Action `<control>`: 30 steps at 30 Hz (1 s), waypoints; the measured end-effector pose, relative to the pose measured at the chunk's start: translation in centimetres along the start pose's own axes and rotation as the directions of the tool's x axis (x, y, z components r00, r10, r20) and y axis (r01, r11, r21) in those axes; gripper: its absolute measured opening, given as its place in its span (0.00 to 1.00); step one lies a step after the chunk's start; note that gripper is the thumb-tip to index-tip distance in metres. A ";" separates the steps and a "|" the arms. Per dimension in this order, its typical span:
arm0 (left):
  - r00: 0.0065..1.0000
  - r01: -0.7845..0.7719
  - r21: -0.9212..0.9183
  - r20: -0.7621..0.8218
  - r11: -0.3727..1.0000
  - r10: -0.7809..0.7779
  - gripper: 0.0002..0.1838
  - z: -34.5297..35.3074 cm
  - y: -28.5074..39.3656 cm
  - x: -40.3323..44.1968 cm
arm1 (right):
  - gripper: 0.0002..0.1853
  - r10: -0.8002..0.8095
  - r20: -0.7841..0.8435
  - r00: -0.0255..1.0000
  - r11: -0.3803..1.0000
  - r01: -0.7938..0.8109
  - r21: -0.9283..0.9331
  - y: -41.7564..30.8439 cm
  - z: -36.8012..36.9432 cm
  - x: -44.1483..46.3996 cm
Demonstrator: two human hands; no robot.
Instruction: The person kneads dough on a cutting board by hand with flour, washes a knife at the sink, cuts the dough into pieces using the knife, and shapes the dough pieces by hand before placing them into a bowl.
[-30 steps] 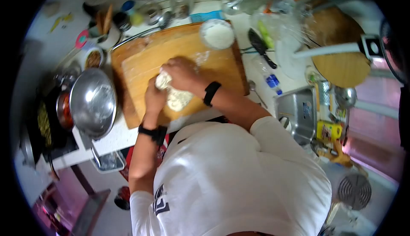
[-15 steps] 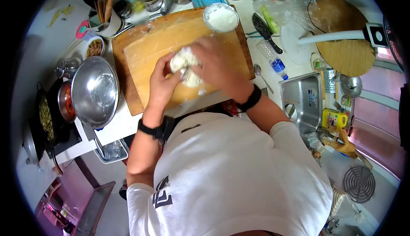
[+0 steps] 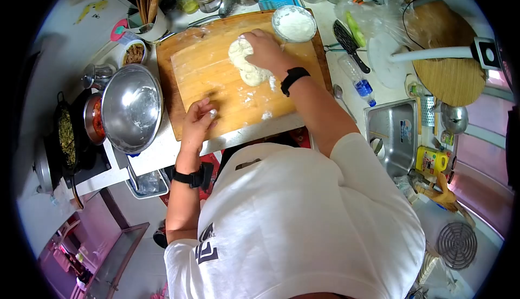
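A pale lump of dough (image 3: 252,75) lies on the floured wooden board (image 3: 200,77), an upper round part joined to a lower one. My right hand (image 3: 265,52) is on the upper right side of the dough, fingers curled over its edge; part of the dough is hidden under them. Nothing is in my left hand (image 3: 199,123), which hovers near the board's front left edge with its fingers loosely bent and apart. White flour or dough shows on its fingertip. Beyond my right hand stands a bowl of flour (image 3: 294,24).
To the left are a large steel bowl (image 3: 132,109), a bowl of brown food (image 3: 134,53) and a pan of chopped greens (image 3: 66,136). On the right lie a black knife (image 3: 350,44), a plastic bottle (image 3: 357,82) and a spoon (image 3: 343,101), beside the sink (image 3: 391,136).
Both hands held the dough up together before. Now it rests on the board under my right hand, and my left hand has let go and moved down toward the front edge.
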State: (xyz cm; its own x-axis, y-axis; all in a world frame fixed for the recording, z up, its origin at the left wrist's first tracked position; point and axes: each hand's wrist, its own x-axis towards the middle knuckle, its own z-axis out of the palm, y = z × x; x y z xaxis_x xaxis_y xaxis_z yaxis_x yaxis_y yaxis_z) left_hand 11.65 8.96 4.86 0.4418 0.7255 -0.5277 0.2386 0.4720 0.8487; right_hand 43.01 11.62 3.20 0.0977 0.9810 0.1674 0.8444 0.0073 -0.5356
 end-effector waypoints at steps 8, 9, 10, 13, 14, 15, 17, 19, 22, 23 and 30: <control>0.972 -0.198 0.112 -0.109 0.974 0.210 0.39 -1.7 -1.9 0.4 | 0.10 -0.472 0.105 0.875 0.875 0.480 -0.064 -9.2 1.9 -5.6; 0.945 -0.302 0.266 -0.042 0.915 0.324 0.43 -1.8 -1.8 0.7 | 0.08 -0.502 0.110 0.858 0.862 0.506 -0.016 -9.9 1.0 -6.9; 0.948 -0.299 0.283 -0.017 0.911 0.317 0.45 -0.9 -1.0 0.6 | 0.08 -0.506 0.073 0.860 0.863 0.505 0.025 -10.0 0.0 -7.7; 0.935 -0.347 0.509 0.123 0.788 0.333 0.50 1.6 1.6 1.4 | 0.08 -0.474 0.021 0.881 0.880 0.472 0.055 -8.4 -2.5 -8.4; 0.899 -0.436 0.503 0.205 0.746 0.387 0.55 2.2 1.6 2.4 | 0.09 -0.474 0.009 0.880 0.876 0.470 0.110 -8.0 -3.1 -8.4; 0.885 -0.465 0.491 0.235 0.737 0.401 0.55 3.2 1.4 3.6 | 0.09 -0.460 0.001 0.888 0.885 0.459 0.078 -7.7 -3.7 -8.4; 0.870 -0.481 0.276 0.265 0.832 0.416 0.56 5.2 1.1 5.6 | 0.12 -0.402 0.143 0.904 0.893 0.352 0.281 -7.1 -4.7 -8.3; 0.829 -0.557 0.395 0.313 0.730 0.463 0.57 6.8 2.9 5.9 | 0.10 -0.413 0.160 0.897 0.891 0.362 0.272 -6.5 -5.1 -8.3; 0.801 -0.599 0.530 0.382 0.601 0.461 0.51 8.8 3.4 5.4 | 0.09 -0.306 -0.107 0.946 0.829 0.320 0.459 -4.9 -4.8 -8.6; 0.800 -0.600 0.527 0.383 0.602 0.462 0.51 9.3 3.3 5.2 | 0.09 -0.173 -0.141 0.975 0.894 0.216 0.393 -3.4 -5.0 -8.5; 0.823 -0.567 0.423 0.249 0.707 0.511 0.35 8.6 2.5 2.6 | 0.06 0.143 -0.270 0.952 0.982 -0.171 -0.084 5.1 -8.5 -2.9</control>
State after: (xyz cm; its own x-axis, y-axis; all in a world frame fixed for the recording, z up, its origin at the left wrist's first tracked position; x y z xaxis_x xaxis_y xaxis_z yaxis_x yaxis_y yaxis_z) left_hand 20.84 7.76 5.93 0.7005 0.7136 0.0081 0.2838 -0.2889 0.9143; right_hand 51.53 7.18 7.01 0.3561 0.8827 0.3067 0.8564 -0.1770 -0.4851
